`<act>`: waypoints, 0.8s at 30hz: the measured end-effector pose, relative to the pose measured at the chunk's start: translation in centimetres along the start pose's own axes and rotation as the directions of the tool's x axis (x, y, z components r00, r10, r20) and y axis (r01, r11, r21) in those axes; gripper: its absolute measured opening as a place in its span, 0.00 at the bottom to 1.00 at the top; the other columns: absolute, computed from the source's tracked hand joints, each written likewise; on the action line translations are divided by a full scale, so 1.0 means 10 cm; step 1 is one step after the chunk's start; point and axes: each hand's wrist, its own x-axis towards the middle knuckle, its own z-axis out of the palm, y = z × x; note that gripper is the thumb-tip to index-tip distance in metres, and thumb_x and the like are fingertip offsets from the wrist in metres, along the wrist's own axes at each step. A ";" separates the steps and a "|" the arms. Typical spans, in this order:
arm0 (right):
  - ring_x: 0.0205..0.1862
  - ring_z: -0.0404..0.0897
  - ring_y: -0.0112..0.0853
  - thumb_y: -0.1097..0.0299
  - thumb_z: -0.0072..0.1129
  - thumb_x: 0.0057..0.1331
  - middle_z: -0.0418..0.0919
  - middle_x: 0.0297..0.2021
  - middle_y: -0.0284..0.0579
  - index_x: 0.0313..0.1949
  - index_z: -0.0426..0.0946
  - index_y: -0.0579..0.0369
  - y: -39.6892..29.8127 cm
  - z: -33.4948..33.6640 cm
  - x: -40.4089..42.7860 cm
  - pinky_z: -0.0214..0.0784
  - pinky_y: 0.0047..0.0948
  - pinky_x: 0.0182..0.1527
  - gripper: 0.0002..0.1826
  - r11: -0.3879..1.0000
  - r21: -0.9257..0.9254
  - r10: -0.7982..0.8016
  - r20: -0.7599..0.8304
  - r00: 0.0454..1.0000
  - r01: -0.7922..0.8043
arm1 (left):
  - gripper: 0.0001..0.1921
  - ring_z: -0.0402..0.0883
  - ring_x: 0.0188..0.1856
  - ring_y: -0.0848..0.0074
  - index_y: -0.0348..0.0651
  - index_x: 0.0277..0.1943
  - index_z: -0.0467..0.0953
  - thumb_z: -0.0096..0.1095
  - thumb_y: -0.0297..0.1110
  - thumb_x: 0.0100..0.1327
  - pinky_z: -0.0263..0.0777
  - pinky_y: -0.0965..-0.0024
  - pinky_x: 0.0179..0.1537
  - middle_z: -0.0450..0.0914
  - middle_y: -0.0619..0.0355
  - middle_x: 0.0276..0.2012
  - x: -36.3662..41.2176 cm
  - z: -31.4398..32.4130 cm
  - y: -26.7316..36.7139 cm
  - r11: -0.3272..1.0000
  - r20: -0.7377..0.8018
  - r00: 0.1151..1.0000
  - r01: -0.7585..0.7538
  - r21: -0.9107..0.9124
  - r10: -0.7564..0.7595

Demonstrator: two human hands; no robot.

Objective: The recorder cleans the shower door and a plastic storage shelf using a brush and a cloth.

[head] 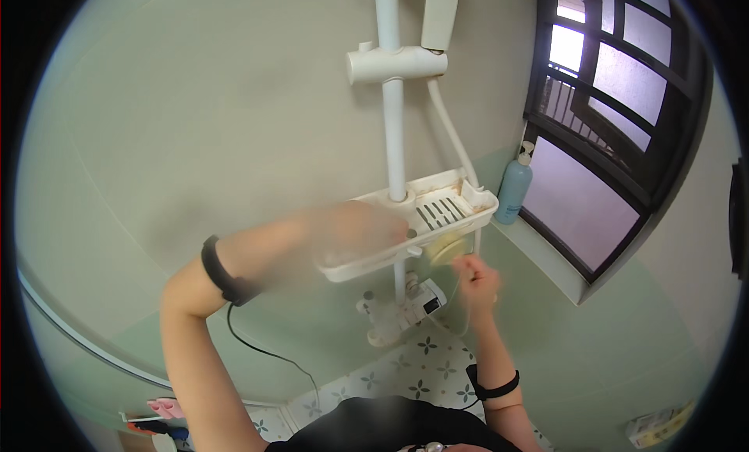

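A white plastic shower caddy (421, 235) is mounted on the white riser pipe (395, 141), with brownish stains in its slotted tray. My left hand (368, 229), blurred, lies over the caddy's left part; whether it holds anything is hidden. Just below the caddy's front edge, my right hand (477, 279) has its fingers on a round, pale yellow thing (446, 249), blurred, that I cannot name more exactly. Black bands circle both my forearms.
A blue pump bottle (515, 185) stands on the window ledge (544, 259) at the right. Above is a white slider bracket (398, 65) with a hose (450, 124). A shower mixer valve (404, 317) sits below the caddy. Pink slippers (165, 407) hang at lower left.
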 end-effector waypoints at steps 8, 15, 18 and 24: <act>0.22 0.66 0.17 0.57 0.57 0.60 0.72 0.16 0.38 0.28 0.76 0.57 0.18 -0.05 0.04 0.60 0.22 0.25 0.14 0.993 0.090 0.087 -0.049 0.995 -0.083 | 0.04 0.72 0.32 0.64 0.47 0.37 0.68 0.46 0.34 0.65 0.66 0.65 0.35 0.73 0.54 0.30 0.01 0.07 0.09 0.947 -0.021 0.981 0.179 -0.266 -0.192; 0.22 0.59 0.17 0.63 0.54 0.63 0.63 0.17 0.27 0.25 0.70 0.59 0.37 -0.08 0.18 0.52 0.18 0.25 0.13 0.959 0.265 0.121 -0.070 0.990 -0.098 | 0.04 0.71 0.32 0.67 0.47 0.37 0.67 0.44 0.34 0.66 0.65 0.67 0.36 0.72 0.55 0.29 -0.06 0.08 0.11 0.999 -0.036 0.999 0.039 -0.009 -0.040; 0.20 0.60 0.21 0.63 0.53 0.63 0.64 0.17 0.33 0.23 0.68 0.59 0.43 0.38 -0.14 0.54 0.22 0.25 0.14 0.970 0.189 -0.138 -0.074 0.988 0.150 | 0.05 0.70 0.31 0.69 0.47 0.37 0.67 0.43 0.34 0.67 0.65 0.68 0.36 0.72 0.56 0.28 -0.06 0.10 0.04 0.987 -0.009 0.993 0.114 -0.108 -0.116; 0.21 0.63 0.26 0.64 0.52 0.62 0.63 0.18 0.46 0.24 0.66 0.59 0.58 0.44 0.02 0.58 0.25 0.26 0.13 0.918 0.395 0.082 -0.077 0.994 -0.045 | 0.05 0.70 0.32 0.70 0.46 0.37 0.67 0.43 0.34 0.67 0.65 0.69 0.37 0.72 0.56 0.29 -0.07 0.08 0.08 0.994 -0.037 0.996 0.075 -0.076 -0.078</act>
